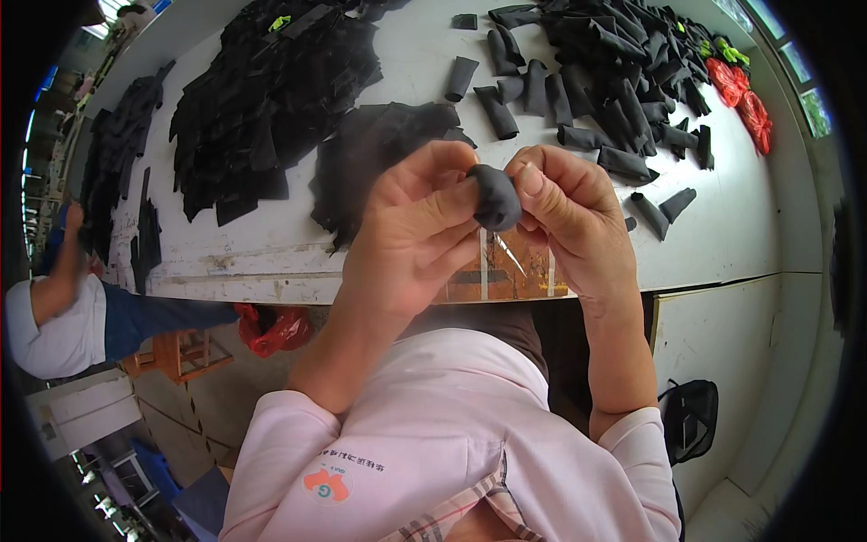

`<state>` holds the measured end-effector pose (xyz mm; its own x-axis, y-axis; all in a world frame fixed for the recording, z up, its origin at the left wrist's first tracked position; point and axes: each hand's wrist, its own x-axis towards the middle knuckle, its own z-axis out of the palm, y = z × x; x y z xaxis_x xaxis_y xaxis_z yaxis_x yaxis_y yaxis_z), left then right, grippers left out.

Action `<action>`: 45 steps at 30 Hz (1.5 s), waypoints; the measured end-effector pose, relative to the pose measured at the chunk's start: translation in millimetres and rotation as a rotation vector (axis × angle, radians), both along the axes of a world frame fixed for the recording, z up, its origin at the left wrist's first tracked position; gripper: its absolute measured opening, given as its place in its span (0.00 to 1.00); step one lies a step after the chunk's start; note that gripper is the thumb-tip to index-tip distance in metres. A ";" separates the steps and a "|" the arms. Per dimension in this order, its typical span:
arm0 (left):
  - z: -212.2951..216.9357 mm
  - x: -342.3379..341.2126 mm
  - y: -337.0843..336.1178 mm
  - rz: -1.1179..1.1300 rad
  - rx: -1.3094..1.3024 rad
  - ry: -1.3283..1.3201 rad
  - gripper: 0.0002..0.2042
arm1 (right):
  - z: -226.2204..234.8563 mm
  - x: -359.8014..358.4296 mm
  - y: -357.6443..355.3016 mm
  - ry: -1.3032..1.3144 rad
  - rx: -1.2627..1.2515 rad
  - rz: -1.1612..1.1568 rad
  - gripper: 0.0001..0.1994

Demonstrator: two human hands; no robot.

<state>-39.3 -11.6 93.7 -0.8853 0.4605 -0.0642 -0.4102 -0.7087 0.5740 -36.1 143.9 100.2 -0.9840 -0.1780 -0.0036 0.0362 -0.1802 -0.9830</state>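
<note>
Fingers (450,206) of the left hand (406,230) and right hand (578,221) pinched a small, smooth, rounded roll of dark fabric (498,200) from either side, holding it over the tabletop (731,212), toward its near edge. Flat black cloth pieces (280,99) with straight-cut edges overlapped in a broad heap toward the far left corner, a smaller heap (370,154) lying nearer the hands. Creased black fabric tubes (623,108) crowded the far right; beside them, by the right edge, sat crinkled red plastic bags (754,117), their contents unclear.
</note>
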 end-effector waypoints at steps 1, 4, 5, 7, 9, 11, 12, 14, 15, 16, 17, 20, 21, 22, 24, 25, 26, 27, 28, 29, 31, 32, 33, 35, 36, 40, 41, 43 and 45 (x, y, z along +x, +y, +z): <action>-2.6 -3.5 -3.1 -0.197 0.330 -0.147 0.11 | 0.3 -2.4 2.2 -0.073 -0.051 0.052 0.14; -20.4 -9.5 -1.4 -0.330 0.575 -0.246 0.13 | -17.7 -8.3 6.6 -0.207 -0.170 0.158 0.14; -24.8 -10.5 -2.1 -0.358 0.620 -0.387 0.12 | -24.3 -9.2 7.5 -0.295 -0.263 0.192 0.14; -55.8 -8.8 -2.2 -0.354 0.657 -0.460 0.12 | -46.6 -7.1 9.4 -0.352 -0.219 0.181 0.13; -69.0 -2.0 -1.2 -0.183 0.428 -0.511 0.11 | -61.6 -3.0 8.7 -0.361 -0.303 0.164 0.13; -59.6 -6.8 1.1 -0.188 0.456 -0.538 0.10 | -59.0 -8.6 5.2 -0.357 -0.319 0.129 0.14; -52.3 -13.9 2.2 -0.206 0.503 -0.534 0.10 | -57.2 -14.3 4.4 -0.338 -0.286 0.138 0.14; -49.1 -21.0 6.3 -0.333 0.749 -0.390 0.10 | -43.5 -22.5 4.9 -0.300 -0.255 0.194 0.14; -46.9 -20.6 6.2 -0.333 0.752 -0.384 0.10 | -42.1 -23.4 6.5 -0.296 -0.250 0.196 0.14; -45.0 -18.7 4.3 -0.250 0.690 -0.500 0.11 | -42.8 -23.2 8.1 -0.309 -0.227 0.214 0.13; -44.1 -16.4 3.1 -0.166 0.625 -0.614 0.11 | -44.5 -22.9 9.6 -0.323 -0.205 0.231 0.13; -60.3 -4.7 2.1 -0.107 0.436 -0.592 0.11 | -62.6 -11.8 8.0 -0.390 -0.314 0.210 0.12; -60.8 -4.4 1.5 -0.105 0.438 -0.593 0.11 | -63.7 -10.5 7.3 -0.381 -0.336 0.205 0.12; -53.8 -6.5 2.8 -0.073 0.356 -0.488 0.11 | -61.5 -13.6 6.5 -0.391 -0.320 0.169 0.12; -38.1 -4.5 6.6 -0.050 0.273 -0.383 0.12 | -55.8 -20.9 8.7 -0.272 -0.286 0.202 0.11; -30.2 3.4 9.1 0.024 0.063 -0.145 0.13 | -52.0 -24.1 9.2 -0.160 -0.247 0.251 0.11; -27.0 8.8 11.6 0.095 -0.146 0.093 0.15 | -43.0 -25.5 10.3 -0.138 -0.184 0.291 0.11; -30.5 10.4 13.7 0.096 -0.145 0.090 0.15 | -47.8 -25.9 11.0 -0.142 -0.183 0.291 0.11; -36.0 14.1 14.5 0.119 -0.236 0.095 0.15 | -56.7 -23.3 10.6 -0.171 -0.208 0.299 0.11; -44.0 14.3 14.6 0.140 -0.326 0.104 0.16 | -68.4 -22.1 10.9 -0.196 -0.232 0.304 0.12; -62.6 13.4 11.0 0.119 -0.220 0.026 0.16 | -91.2 -13.3 11.3 -0.218 -0.273 0.266 0.12; -65.4 12.6 9.8 0.107 -0.180 -0.015 0.16 | -93.9 -11.0 9.9 -0.208 -0.311 0.248 0.12; -66.5 11.2 8.3 0.094 -0.140 -0.054 0.16 | -94.8 -10.3 8.7 -0.198 -0.350 0.229 0.13; -64.6 -1.9 2.6 0.014 0.006 -0.180 0.12 | -76.5 -16.9 6.5 -0.178 -0.203 0.210 0.13; -64.3 -7.9 0.5 -0.105 0.361 -0.293 0.12 | -64.6 -22.0 5.4 -0.156 -0.058 0.196 0.13; -70.6 -1.0 -2.9 -0.187 0.594 -0.296 0.12 | -51.5 -24.9 1.4 -0.165 -0.086 0.255 0.13; -78.7 -3.1 -2.4 -0.169 0.440 -0.209 0.12 | -65.4 -23.3 5.2 -0.161 -0.086 0.249 0.13; -81.5 5.9 -0.1 -0.142 0.291 -0.233 0.13 | -89.6 -15.3 9.0 -0.254 -0.279 0.287 0.13; -72.2 13.5 5.2 0.106 -0.256 0.010 0.17 | -98.7 -12.9 7.5 -0.217 -0.295 0.245 0.13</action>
